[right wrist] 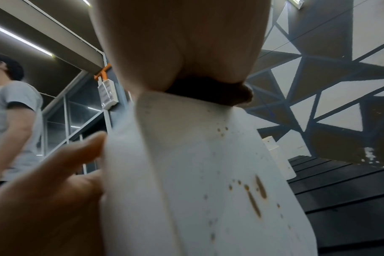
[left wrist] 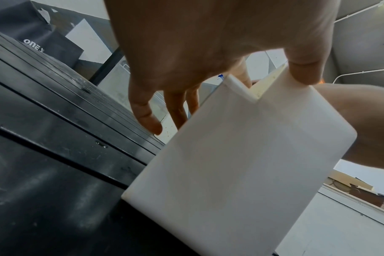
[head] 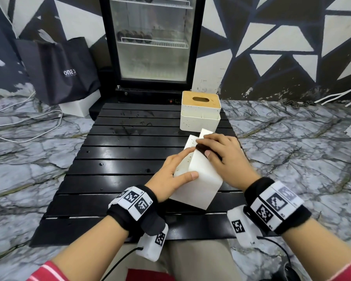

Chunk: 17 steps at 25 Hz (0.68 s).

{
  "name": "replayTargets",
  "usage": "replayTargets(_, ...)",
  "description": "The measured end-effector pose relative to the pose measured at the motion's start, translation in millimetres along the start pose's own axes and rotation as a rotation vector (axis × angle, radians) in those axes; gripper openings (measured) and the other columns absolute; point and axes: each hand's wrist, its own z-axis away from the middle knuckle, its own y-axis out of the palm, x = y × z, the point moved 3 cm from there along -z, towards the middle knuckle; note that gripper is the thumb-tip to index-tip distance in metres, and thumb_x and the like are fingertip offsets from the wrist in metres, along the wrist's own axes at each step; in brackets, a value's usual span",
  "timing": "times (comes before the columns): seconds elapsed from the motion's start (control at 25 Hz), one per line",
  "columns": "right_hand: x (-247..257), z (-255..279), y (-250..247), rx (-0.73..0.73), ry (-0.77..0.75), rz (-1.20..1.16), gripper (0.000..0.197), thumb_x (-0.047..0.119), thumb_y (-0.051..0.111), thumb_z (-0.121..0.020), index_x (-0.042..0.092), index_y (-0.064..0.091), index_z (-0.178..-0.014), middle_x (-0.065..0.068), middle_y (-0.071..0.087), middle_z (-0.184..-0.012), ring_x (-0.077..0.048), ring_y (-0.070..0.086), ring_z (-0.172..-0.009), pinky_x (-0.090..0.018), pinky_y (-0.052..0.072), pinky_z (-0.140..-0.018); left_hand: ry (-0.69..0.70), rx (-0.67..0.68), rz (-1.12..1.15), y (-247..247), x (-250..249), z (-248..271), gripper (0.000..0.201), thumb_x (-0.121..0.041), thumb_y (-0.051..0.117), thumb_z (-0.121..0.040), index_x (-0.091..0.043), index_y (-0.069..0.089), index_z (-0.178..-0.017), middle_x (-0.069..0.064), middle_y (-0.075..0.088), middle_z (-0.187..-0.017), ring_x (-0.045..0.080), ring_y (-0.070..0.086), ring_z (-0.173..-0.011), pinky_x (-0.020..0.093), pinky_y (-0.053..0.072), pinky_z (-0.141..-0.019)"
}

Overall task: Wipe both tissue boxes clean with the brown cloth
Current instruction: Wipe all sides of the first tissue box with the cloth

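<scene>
Right hand (head: 221, 155) presses the brown cloth (head: 203, 148) onto the upper edge of the near box (head: 199, 185), fingers curled over the cloth, thumb on the face toward the wearer. Left hand (head: 170, 177) steadies the same box from its left: thumb across the near face, fingers flat along the speckled left face, a bracing hold and not a tight pinch. Near box is tipped on the black slatted table (head: 118, 159), its open end pointing away. Right wrist view shows rusty brown spots and streaks (right wrist: 255, 199) down one face, with the cloth (right wrist: 210, 93) sitting at the top edge. Judgement: wiping of this first box is in hand and far from done. To do it well, draw the cloth in full-length strokes along the spotted face, press harder on the long streaks, then turn the box with the left hand so each face gets covered; keep the brace firm so the tipped box does not slide on the slats. Second box (head: 200, 112), with a wooden lid, stands upright just beyond, also speckled, apparently not yet wiped.
</scene>
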Motion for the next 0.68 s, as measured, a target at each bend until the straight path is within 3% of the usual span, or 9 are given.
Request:
replayTargets(0.12,14,22,1,0.002,-0.053,-0.014,0.046,0.044,0.028,-0.083,0.04,0.052,-0.122,0.016,0.049,-0.126,-0.013,0.034,-0.113,-0.016,0.017,-0.097,0.013,0.006,0.004,0,0,0,0.065,-0.066,0.054,-0.066,-0.069,0.028,-0.126,-0.012,0.036,-0.138,-0.021,0.025,-0.12,0.016,0.026,-0.097)
replayTargets(0.44,18,28,-6,0.064,-0.138,-0.036,0.041,0.042,0.031,-0.086,0.039,0.053,-0.121,0.025,0.043,-0.12,-0.005,0.032,-0.111,-0.003,0.013,-0.097,-0.015,0.014,0.025,-1,-3,3,0.06,-0.066,0.054,-0.064,-0.075,0.029,-0.118,-0.012,0.038,-0.132,-0.002,0.037,-0.123,0.023,0.031,-0.103)
replayTargets(0.56,7,8,-7,0.081,-0.1,-0.051,0.038,0.036,0.036,-0.087,0.038,0.054,-0.12,0.02,0.047,-0.122,-0.01,0.034,-0.113,-0.008,0.017,-0.095,-0.014,0.008,0.002,-2,-3,2,0.063,-0.067,0.053,-0.064,-0.073,0.028,-0.121,-0.011,0.039,-0.13,-0.002,0.037,-0.121,0.023,0.031,-0.102)
replayTargets(0.68,-6,-12,-5,0.087,-0.044,-0.038,0.033,0.024,0.042,-0.092,0.036,0.055,-0.12,0.014,0.049,-0.125,-0.017,0.036,-0.114,-0.021,0.02,-0.095,-0.027,0.007,-0.01,-2,-3,3,0.061,-0.068,0.053,-0.063,-0.076,0.027,-0.117,-0.013,0.037,-0.131,0.002,0.038,-0.122,0.028,0.03,-0.106)
